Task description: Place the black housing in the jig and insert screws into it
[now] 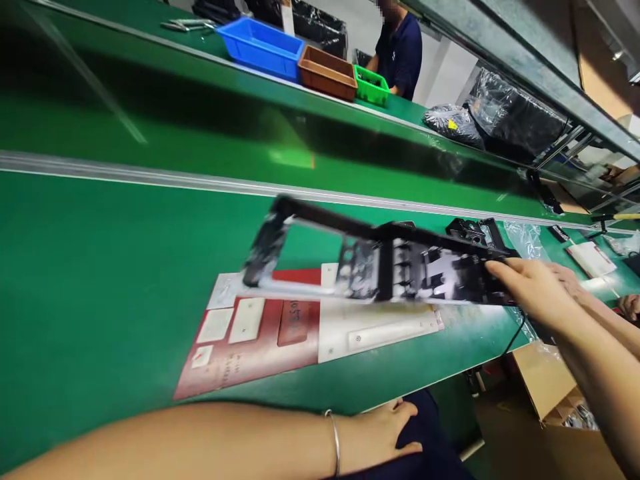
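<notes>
My right hand (530,283) grips the right end of a long black plastic frame (370,257) and holds it tilted above the green bench; the frame is motion-blurred. Under it lies a red and white fixture plate (260,333) with several white pads. My left hand (385,433) rests below the bench's front edge on dark cloth over my lap, holding nothing, a thin bracelet on its wrist.
A green conveyor belt (150,133) runs behind the bench. Blue (263,47), brown (327,70) and green (371,85) bins stand at the back, near a person in a dark shirt (400,50). Black bagged parts (515,117) sit right. A cardboard box (550,387) is on the floor.
</notes>
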A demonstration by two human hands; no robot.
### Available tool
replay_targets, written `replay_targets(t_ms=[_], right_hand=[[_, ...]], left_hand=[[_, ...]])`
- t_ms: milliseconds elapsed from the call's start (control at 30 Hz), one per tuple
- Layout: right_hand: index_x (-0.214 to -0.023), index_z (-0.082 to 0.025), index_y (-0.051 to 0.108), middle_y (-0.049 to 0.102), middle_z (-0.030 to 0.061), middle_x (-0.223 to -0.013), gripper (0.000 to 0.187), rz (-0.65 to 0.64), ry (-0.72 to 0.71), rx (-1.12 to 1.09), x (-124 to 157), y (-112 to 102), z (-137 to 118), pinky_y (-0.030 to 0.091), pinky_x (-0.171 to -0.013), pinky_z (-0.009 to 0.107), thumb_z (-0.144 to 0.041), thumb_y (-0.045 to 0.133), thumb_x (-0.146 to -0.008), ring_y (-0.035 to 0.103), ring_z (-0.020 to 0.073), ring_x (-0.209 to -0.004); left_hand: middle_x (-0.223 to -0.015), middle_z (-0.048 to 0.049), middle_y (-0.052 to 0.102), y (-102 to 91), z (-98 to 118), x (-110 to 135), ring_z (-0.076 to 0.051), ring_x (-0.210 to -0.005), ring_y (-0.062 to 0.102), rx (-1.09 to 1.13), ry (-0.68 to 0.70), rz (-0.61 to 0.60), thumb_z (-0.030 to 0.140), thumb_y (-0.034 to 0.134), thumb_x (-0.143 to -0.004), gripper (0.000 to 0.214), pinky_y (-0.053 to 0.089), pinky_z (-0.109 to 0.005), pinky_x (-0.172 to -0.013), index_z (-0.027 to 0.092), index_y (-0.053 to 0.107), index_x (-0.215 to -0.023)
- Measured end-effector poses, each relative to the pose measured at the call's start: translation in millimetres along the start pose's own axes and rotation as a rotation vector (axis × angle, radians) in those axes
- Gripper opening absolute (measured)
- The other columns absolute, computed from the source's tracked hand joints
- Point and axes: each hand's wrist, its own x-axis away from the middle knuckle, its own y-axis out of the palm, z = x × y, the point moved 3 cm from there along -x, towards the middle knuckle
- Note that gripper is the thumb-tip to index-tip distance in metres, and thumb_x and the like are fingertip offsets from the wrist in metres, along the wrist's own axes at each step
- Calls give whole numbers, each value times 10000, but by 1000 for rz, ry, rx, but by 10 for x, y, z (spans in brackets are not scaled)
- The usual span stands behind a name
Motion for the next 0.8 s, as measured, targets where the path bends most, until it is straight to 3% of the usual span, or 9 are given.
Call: replay_targets(t_ms=[100,200,500,800], right_hand=[[-504,-130,428,380,-20,-483,505,-155,-43,87,68,447,-464,197,-494,256,-240,664,-937,330,88,-473],[-547,-120,403,360,-33,-506,513,-251,-57,171,50,700,-668,207,-540,249,-223,618,-1001,307,86,-509],[-656,-108,444,368,-31,-602,461,-395,-64,290,114,990,-662,219,-566,222,-307,555,-1057,310,101,-560],[-694,-126,454,485,35,-667,430,-390,-16,358,254,1178,-691,193,-609,273,-326,491,-1073,343,149,-616]], left_hand=[[-1354,-183,488,-23,38,-32,-323,-1252,503,-50,5,17,665,497,-903,689,409,-549,-1105,167,492,-1378],[-1330,-182,498,-39,72,-39,-312,-1227,516,-93,3,20,634,503,-911,655,418,-543,-1095,161,501,-1364],[-1342,-191,489,-127,232,3,-327,-1233,514,-121,-36,-17,494,540,-935,574,427,-548,-1084,137,501,-1383],[-1350,-169,506,14,158,-84,-300,-1211,539,-27,-52,-29,668,546,-886,709,461,-505,-1065,185,480,-1400]])
